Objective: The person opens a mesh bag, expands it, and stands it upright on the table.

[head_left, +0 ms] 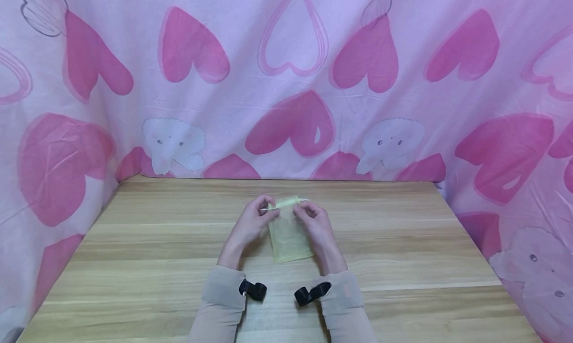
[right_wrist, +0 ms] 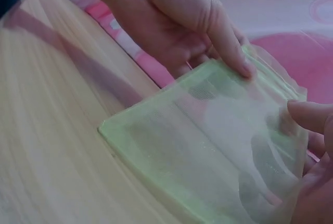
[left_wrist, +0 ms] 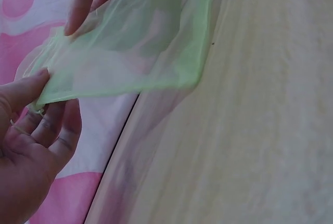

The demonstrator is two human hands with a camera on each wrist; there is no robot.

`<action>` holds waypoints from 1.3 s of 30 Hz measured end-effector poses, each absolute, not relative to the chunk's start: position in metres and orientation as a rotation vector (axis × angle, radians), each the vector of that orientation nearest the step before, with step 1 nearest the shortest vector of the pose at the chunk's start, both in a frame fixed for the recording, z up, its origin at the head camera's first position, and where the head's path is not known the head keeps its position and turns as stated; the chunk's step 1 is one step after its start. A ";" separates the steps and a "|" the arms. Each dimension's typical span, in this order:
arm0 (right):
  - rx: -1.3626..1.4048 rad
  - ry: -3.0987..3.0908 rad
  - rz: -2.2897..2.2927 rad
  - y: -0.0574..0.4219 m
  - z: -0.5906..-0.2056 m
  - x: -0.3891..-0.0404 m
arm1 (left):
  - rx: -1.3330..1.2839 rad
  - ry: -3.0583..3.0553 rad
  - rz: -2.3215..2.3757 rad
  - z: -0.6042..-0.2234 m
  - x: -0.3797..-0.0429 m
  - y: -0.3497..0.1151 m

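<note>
A sheer, pale yellow-green drawstring bag (head_left: 290, 238) is held flat by its top edge over the table, with its gathered mouth away from the person. My left hand (head_left: 250, 225) pinches the top left corner between thumb and fingers. At the opposite corner my right hand (head_left: 317, 228) pinches the mouth, thumb on the near face. White cord ends (head_left: 304, 200) stick out at the sides. In the left wrist view, fingers of the left hand (left_wrist: 36, 146) lie behind the bag (left_wrist: 130, 62). Through the mesh (right_wrist: 197, 146), the right wrist view shows the right hand's fingers; nothing else is visible inside.
A wood-grain table (head_left: 147, 263) spreads beneath both hands. Pink cloth (head_left: 286, 84) printed with hearts and white cartoon animals hangs behind it and along both sides. Black wrist cameras (head_left: 256, 290) are strapped over the light sleeves (head_left: 221, 293).
</note>
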State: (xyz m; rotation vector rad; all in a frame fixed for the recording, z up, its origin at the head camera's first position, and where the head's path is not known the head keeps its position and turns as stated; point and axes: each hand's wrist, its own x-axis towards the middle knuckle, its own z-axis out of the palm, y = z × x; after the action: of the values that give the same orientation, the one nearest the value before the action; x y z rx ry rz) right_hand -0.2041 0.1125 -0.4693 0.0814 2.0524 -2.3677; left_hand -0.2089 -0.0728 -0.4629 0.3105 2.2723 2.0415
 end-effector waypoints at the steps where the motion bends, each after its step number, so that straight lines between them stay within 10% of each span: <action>1: 0.088 2.057 -2.374 0.114 -0.469 -0.204 | 0.308 2.282 2.037 -0.463 -0.209 -0.073; 39: -0.583 2.661 -1.706 0.142 -0.463 -0.204 | 0.430 2.387 1.862 -0.464 -0.206 -0.063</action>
State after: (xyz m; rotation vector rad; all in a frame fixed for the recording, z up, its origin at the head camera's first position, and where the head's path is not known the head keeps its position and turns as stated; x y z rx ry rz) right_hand -0.2037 0.1423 -0.4634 -0.5826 2.6611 -1.7062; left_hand -0.2057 -0.0633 -0.4640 0.4303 2.3873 1.8622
